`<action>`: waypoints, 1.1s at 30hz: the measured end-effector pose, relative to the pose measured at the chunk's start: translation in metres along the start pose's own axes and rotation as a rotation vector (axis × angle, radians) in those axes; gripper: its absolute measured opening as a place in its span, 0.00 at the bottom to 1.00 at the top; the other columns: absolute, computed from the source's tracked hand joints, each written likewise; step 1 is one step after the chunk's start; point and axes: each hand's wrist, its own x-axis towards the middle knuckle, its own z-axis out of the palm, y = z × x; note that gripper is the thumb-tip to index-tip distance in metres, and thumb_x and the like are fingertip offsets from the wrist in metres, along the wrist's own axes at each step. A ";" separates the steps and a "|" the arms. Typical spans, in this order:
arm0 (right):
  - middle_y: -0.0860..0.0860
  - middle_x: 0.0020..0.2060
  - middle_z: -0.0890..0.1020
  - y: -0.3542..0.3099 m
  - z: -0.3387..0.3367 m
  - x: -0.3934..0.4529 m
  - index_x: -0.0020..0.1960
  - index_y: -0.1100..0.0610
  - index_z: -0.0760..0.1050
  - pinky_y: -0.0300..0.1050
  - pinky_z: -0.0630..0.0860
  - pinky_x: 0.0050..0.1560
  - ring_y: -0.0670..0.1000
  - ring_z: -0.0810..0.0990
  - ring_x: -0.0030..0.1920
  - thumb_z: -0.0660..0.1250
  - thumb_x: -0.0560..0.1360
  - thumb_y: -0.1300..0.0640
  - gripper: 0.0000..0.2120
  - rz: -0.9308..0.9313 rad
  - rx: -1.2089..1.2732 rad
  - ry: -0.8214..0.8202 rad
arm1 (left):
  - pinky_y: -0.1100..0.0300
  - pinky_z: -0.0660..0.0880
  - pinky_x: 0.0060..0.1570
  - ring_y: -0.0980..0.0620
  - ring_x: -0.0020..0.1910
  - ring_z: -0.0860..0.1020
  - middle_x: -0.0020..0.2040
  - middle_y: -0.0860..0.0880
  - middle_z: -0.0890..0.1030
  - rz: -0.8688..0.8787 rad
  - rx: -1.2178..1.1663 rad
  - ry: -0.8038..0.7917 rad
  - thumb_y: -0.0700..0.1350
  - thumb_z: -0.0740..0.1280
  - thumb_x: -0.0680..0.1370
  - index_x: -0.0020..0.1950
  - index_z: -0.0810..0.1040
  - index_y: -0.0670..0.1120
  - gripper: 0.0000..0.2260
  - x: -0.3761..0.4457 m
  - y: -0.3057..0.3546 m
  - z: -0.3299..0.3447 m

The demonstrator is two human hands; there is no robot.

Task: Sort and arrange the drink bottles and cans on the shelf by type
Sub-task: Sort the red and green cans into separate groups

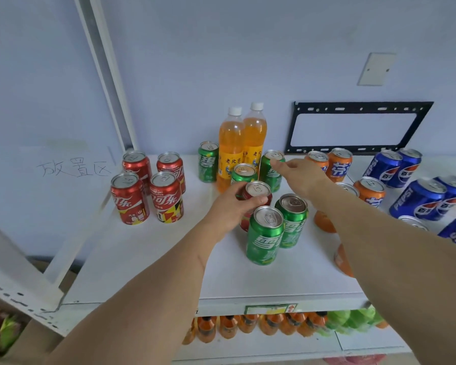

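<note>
On the white shelf board point(148, 259), the person's left hand point(231, 206) is wrapping its grip around a red aluminium cola can point(256, 196) standing near the middle of the shelf, fingers curled over the can's side just below the silver lid. The right hand point(299, 175) is reaching toward 12 o'clock with fingers spread apart, its fingertips touching the rim of a green aluminium soda can point(270, 169) without closing on it.

Four more red cola cans point(148, 188) are standing grouped at 9 o'clock from the held can. Two tall clear plastic bottles of orange drink with white caps point(241, 143) are standing side by side at 12 o'clock, against the wall, with another green can point(208, 162) just to their left. Two green cans point(277, 227) are standing at 5 o'clock from the held can, nearer the shelf's front edge. Orange aluminium cans point(338, 164) are sitting at 2 o'clock, partly hidden behind the right forearm, and blue aluminium cola cans point(416, 185) are clustered at 3 o'clock, toward the right edge of the view.
</note>
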 end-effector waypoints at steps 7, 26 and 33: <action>0.53 0.58 0.81 0.030 0.020 -0.013 0.66 0.56 0.75 0.54 0.74 0.60 0.55 0.79 0.57 0.56 0.76 0.30 0.34 0.080 0.215 0.000 | 0.45 0.78 0.58 0.52 0.58 0.80 0.58 0.55 0.83 0.032 0.022 0.026 0.63 0.78 0.61 0.63 0.79 0.56 0.33 0.004 -0.007 -0.006; 0.46 0.57 0.80 0.085 0.064 -0.061 0.68 0.48 0.70 0.46 0.75 0.58 0.48 0.79 0.57 0.69 0.62 0.28 0.40 -0.003 0.654 0.089 | 0.59 0.76 0.61 0.64 0.59 0.77 0.57 0.66 0.79 0.178 0.180 0.004 0.65 0.76 0.65 0.62 0.69 0.69 0.28 -0.068 -0.026 0.023; 0.49 0.53 0.85 0.097 0.057 -0.072 0.64 0.55 0.75 0.40 0.80 0.48 0.49 0.84 0.52 0.73 0.67 0.44 0.29 -0.068 0.847 0.023 | 0.46 0.74 0.65 0.53 0.62 0.79 0.61 0.54 0.82 0.063 -0.088 -0.106 0.60 0.81 0.61 0.66 0.75 0.57 0.35 -0.061 -0.035 0.013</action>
